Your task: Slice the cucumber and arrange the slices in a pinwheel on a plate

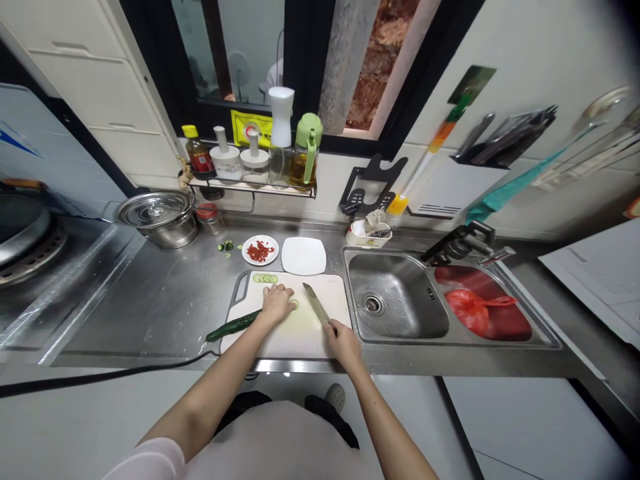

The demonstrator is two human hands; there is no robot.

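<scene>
On the white cutting board lies a green cucumber, its stem end sticking out past the board's left edge. My left hand is curled over the cucumber's cut end, holding it down. My right hand grips the handle of a kitchen knife, whose blade points up and left toward the cucumber, just right of my left fingers. A row of cut cucumber slices sits at the board's far edge.
Behind the board stand a small plate of chopped red chili and a square white plate. A steel sink is to the right, with a red bag in its far basin. A lidded pot and stove sit left.
</scene>
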